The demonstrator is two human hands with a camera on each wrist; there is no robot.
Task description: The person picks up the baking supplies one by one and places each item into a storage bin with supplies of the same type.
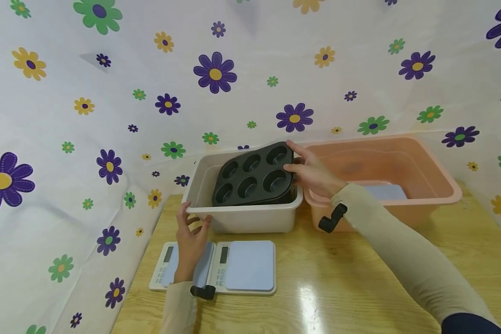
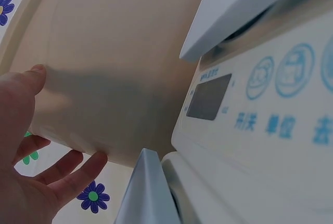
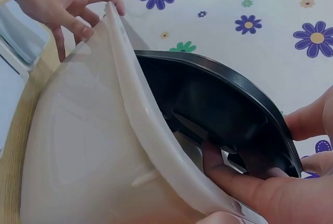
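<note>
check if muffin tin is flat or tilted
Tilted: the muffin tin slants partly inside the white bin, right end held up by the right hand.

The black metal six-cup muffin pan (image 1: pixel 254 175) slants across the white rectangular plastic tub (image 1: pixel 252 221), blocking most of its mouth, with a gap at the left end. The peach plastic tub (image 1: pixel 384 160) crowds the white one's right side. Two flat white scales (image 1: pixel 250 266) lie in front; right of them, there is room over the yellowish wooden table (image 1: pixel 342 287).

Desk (image 1: pixel 338 283): wood grain is shown
White tub (image 1: pixel 250 220), peach tub (image 1: pixel 401 167): set side by side
Two scales (image 1: pixel 250 264): laid in front
</note>
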